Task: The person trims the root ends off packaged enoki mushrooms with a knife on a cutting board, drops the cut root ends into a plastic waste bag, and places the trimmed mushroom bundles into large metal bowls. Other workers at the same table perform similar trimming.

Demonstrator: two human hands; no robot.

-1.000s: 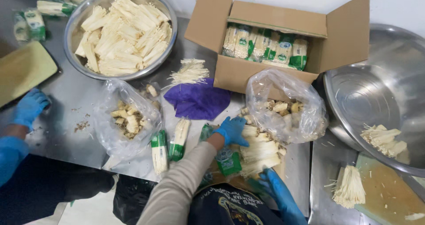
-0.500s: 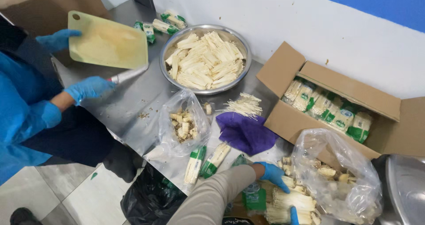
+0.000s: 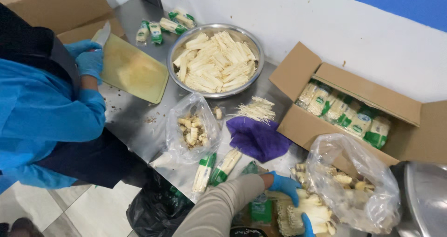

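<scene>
**View swings left; the hands stay on the mushroom pile**

The left hand (image 3: 285, 185), in a blue glove, rests on a heap of pale enoki mushroom bundles (image 3: 305, 213) at the near edge of the steel worktop (image 3: 139, 125), its fingers curled down over the stalks and closed on them. Only the glove tip of the right hand (image 3: 307, 225) shows at the bottom edge, touching the same heap; whether its fingers are open or closed cannot be told. Half a second ago the left hand lay on this pile in the same way, so the grip has not changed.

What has changed is the view: it has turned further left and drawn closer. The cardboard box (image 3: 298, 120) of wrapped mushroom packs now sits at the right, and the clear bag of cut root ends (image 3: 354, 190) lies just beside the heap. A green-labelled empty wrapper (image 3: 260, 209) lies against the left wrist.

Beyond, two sealed packs (image 3: 215, 169) lie beside a second clear bag (image 3: 193, 132), with a purple cloth (image 3: 258, 139) and loose trimmed strands (image 3: 256, 109) near the steel bowl (image 3: 179, 48) of trimmed mushrooms.

The co-worker in blue has moved: the gloved hand (image 3: 88, 60) that earlier reached across the worktop now holds a knife (image 3: 103, 34) at the far corner of the yellow cutting board (image 3: 132, 71).
</scene>
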